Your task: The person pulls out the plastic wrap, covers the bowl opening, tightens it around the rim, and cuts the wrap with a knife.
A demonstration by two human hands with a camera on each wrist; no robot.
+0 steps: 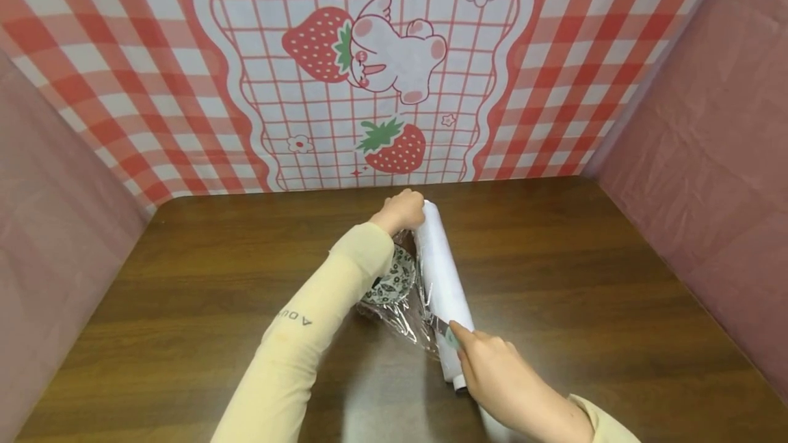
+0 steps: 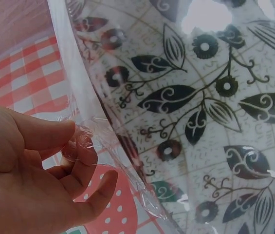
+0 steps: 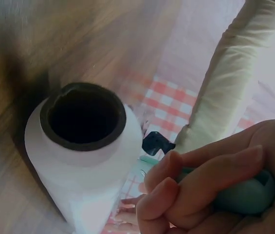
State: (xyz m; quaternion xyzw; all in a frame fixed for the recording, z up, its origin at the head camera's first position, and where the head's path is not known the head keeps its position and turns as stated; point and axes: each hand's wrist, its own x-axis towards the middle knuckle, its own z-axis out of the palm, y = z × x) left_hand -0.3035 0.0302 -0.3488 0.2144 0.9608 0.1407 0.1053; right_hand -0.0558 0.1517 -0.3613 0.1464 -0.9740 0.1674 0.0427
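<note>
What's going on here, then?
A person is handling clear film draped over a patterned dish, beside a white roll. The left-hand grip pinches the film near the roll's far end; the right-hand grip holds what looks like a green-handled knife by the roll's near end. Whether it's cutting is unclear.

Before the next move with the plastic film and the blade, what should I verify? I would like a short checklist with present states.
1. Left grip pinches the transparent plastic film: ok.
2. Right grip holds the green-handled, metal-bladed tool: ok.
3. Tool away from left grip: ok, it is toward the opposite end of the white cylindrical roll.
4. Film separated from the roll: not ok, it appears to run up to it.
5. Round leaf-patterned dish fully covered: cannot tell, the pale yellow sleeve hides part.
</note>
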